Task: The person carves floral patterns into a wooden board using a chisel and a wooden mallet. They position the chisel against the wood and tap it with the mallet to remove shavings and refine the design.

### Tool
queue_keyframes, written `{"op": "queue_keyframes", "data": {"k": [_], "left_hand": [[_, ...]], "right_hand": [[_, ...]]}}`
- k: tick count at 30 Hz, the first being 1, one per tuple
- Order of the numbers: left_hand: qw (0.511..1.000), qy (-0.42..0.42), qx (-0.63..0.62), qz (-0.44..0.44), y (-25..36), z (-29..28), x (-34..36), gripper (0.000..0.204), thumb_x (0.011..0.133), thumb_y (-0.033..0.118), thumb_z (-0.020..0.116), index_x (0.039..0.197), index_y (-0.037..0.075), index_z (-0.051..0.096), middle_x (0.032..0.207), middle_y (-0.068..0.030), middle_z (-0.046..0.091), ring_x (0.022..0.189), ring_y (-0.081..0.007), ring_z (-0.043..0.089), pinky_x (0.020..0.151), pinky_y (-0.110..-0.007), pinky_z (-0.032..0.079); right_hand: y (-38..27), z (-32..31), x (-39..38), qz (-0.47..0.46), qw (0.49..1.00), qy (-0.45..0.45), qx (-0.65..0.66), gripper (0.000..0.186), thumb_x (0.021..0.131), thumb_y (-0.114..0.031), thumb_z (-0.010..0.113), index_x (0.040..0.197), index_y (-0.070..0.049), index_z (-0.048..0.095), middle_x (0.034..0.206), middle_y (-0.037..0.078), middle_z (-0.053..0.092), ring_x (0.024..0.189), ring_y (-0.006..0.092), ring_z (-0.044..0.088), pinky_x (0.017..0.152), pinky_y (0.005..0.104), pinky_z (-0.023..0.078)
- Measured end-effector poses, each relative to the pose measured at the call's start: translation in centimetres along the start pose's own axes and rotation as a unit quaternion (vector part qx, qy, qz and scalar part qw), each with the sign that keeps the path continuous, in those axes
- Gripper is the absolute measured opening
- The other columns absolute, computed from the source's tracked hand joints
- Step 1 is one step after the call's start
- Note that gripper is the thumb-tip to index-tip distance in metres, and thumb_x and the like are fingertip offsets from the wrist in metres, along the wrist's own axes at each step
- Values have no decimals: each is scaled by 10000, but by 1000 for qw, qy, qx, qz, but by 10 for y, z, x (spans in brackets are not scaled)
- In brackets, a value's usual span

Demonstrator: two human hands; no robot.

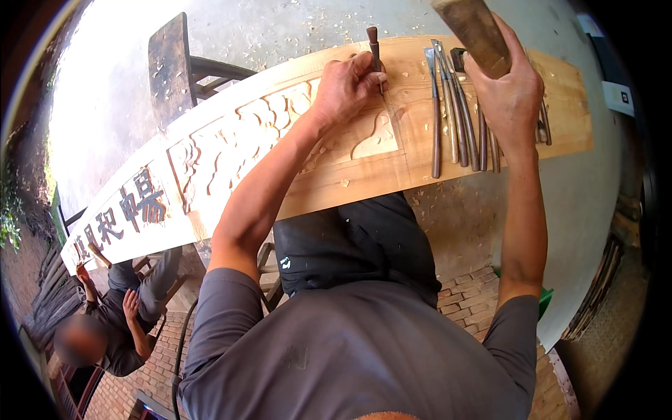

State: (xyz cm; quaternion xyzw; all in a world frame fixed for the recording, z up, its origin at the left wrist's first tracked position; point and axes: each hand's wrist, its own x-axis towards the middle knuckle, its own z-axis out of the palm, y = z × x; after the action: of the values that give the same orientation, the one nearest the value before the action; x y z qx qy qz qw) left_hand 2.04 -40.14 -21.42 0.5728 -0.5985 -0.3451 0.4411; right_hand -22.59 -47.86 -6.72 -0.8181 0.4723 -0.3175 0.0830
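Left grip (343, 87) clamped on near-upright chisel (374, 49); right grip (514, 94) clamped around wooden mallet (477, 36), well right of the chisel.

Two hands (343, 91) hold one mallet (477, 40) and one chisel (373, 42) over one long wooden board (414, 150). Six tool handles (435, 136) show left of the right forearm (523, 224); at least two more, partly hidden, show right of it. One co-worker (124, 358) shows two of the co-worker's hands (131, 305). Dark characters (150, 198) number at least four.
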Motion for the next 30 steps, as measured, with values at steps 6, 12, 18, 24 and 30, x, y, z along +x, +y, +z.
{"op": "queue_keyframes", "data": {"k": [6,12,18,24,30], "left_hand": [[995,-38,88,31,17,0,-5,72,1030,51,755,1101,52,746,824,-162,755,744,-279,764,719,-406,598],[994,-4,106,38,15,1,-8,88,1011,42,744,1096,36,727,864,-200,751,757,-391,754,695,-440,577],[998,26,6,49,12,5,-3,115,1034,105,757,1013,35,668,773,-214,667,636,-396,620,614,-442,519],[983,-62,169,46,13,1,-7,173,1013,16,723,1181,47,751,980,-204,798,920,-373,798,813,-450,611],[997,-48,-36,-46,11,-3,-2,101,1108,89,704,1149,4,741,976,-125,843,972,-177,795,898,-361,597]], "right_hand": [[-3,15,-18,-71,997,-5,-32,644,918,-77,879,1523,-194,693,1227,77,839,1065,240,820,912,378,640],[2,-3,-9,21,997,-53,-56,577,924,-63,876,1466,-170,709,1259,72,831,1077,237,812,940,363,634],[-7,7,-12,24,983,77,166,447,937,12,854,1370,-52,764,1140,73,851,985,127,790,915,303,623],[0,2,2,-77,985,-51,-143,825,858,-14,876,1603,-269,632,1298,13,805,1009,265,797,898,417,640],[0,-13,11,101,988,13,114,430,946,-85,862,1364,-47,767,1151,61,847,1057,144,773,973,327,596]]}}
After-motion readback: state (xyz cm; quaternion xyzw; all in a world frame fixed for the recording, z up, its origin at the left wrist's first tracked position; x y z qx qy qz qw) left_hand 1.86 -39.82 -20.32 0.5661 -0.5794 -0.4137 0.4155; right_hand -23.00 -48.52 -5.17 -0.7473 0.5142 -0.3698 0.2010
